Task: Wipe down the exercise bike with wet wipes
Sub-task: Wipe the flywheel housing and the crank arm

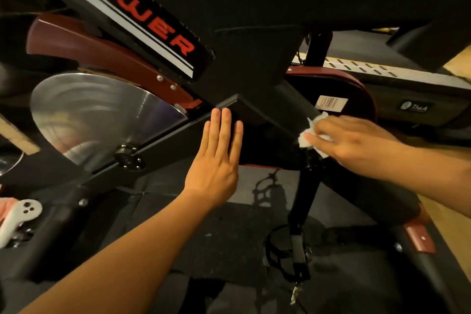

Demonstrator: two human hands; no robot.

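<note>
Exercise bike [254,64] wiping seems midway: right hand [356,145] grips a wet wipe [304,140] against the frame [285,112], left hand [216,158] lies flat, fingers straight, beside it; the flywheel [102,115] likely awaits.

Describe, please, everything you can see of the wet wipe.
The wet wipe is white, thin and crumpled into a small wad. The right hand covers most of it and holds it against a black frame tube of the exercise bike, just below a barcode sticker. Only its bunched edges show.

Crumpled wipe [304,140] on black bike frame [254,71]
</note>
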